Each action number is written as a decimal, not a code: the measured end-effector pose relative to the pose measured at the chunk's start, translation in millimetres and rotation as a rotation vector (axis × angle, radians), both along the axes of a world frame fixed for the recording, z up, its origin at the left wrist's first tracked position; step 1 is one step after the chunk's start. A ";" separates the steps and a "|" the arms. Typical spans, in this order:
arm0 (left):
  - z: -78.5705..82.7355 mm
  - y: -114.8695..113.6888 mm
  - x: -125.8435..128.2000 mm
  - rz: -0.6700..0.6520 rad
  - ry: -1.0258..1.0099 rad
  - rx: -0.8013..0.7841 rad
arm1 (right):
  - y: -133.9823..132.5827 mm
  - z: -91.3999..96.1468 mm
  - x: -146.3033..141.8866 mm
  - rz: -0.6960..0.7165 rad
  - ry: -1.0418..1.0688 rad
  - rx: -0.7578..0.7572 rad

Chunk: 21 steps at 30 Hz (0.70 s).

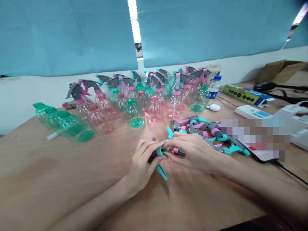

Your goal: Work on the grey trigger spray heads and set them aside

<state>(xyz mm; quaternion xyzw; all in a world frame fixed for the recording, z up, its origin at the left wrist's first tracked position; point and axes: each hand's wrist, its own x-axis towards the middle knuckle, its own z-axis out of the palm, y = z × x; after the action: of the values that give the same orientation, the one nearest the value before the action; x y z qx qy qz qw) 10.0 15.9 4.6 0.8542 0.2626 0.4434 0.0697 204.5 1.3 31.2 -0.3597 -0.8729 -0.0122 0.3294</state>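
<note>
My left hand is closed round a grey and teal spray trigger head, its collar opening turned to the right and its teal trigger hanging below. The fingertips of my right hand are pinched at that collar; whether a small part sits between them is hidden. Under and behind my right hand lies a pile of loose spray heads in grey with pink or teal parts. Beyond my hands stands an open green bottle, with a clear pink bottle to its right.
Several bottles with spray heads fitted crowd the back by the wall. Green bottles lie on their sides at the left. To the right are a phone-like device with a cable, a white power strip, a yellow-blue box and a cardboard box.
</note>
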 end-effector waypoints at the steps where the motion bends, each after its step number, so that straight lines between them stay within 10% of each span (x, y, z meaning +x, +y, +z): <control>1: 0.2 0.0 0.1 -0.004 0.001 -0.002 | -0.1 -0.5 0.0 -0.003 -0.002 0.004; 15: -2.4 2.9 -1.0 0.027 -0.019 -0.059 | -4.4 -1.2 -14.1 -0.213 0.077 -0.055; 21: -1.9 3.4 -0.2 -0.005 -0.032 -0.075 | 2.1 10.7 0.9 -0.031 -0.041 -0.283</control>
<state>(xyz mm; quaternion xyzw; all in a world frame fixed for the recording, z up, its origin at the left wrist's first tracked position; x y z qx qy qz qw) 9.7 19.3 2.7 0.8445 0.2759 0.4465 0.1068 205.4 3.4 41.9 -0.4158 -0.8667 0.0986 0.2574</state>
